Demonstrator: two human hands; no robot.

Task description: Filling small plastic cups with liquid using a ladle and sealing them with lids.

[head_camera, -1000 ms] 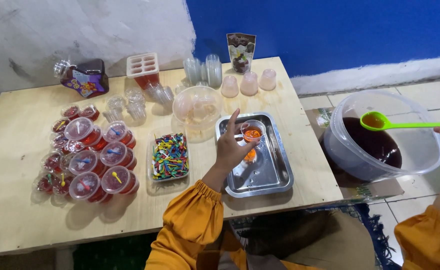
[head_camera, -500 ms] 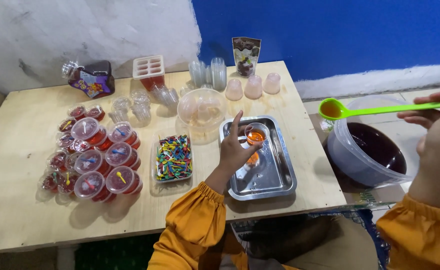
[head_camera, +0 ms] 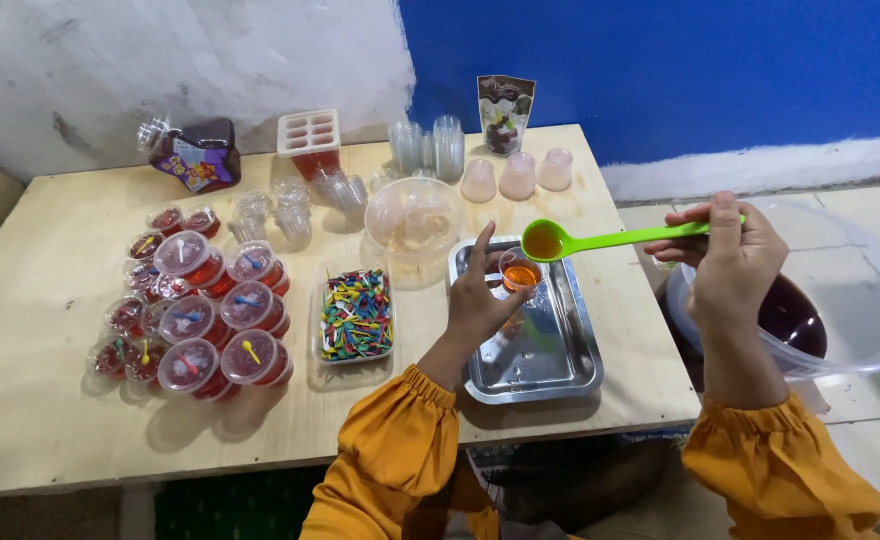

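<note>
My left hand (head_camera: pixel 480 298) grips a small clear cup (head_camera: pixel 520 272) partly filled with orange-red liquid, held over a metal tray (head_camera: pixel 550 370). My right hand (head_camera: pixel 730 260) holds a green ladle (head_camera: pixel 600 240) by its handle. The ladle's bowl, full of orange-red liquid, hovers just above and beside the cup. A big clear plastic tub (head_camera: pixel 860 310) with dark red liquid sits on the floor at the right, below my right hand.
On the wooden table (head_camera: pixel 50 420) stand several lidded red jelly cups (head_camera: pixel 210 320), a clear box of coloured picks (head_camera: pixel 355 315), a clear bowl (head_camera: pixel 415 215), stacked empty cups (head_camera: pixel 430 145), upturned pink cups (head_camera: pixel 515 178), a popsicle mould (head_camera: pixel 308 135), a dark bottle (head_camera: pixel 195 155) and a pouch (head_camera: pixel 505 112).
My right hand has carried the filled ladle from the tub leftward to just above the cup. My left hand stays on the cup in the tray.
</note>
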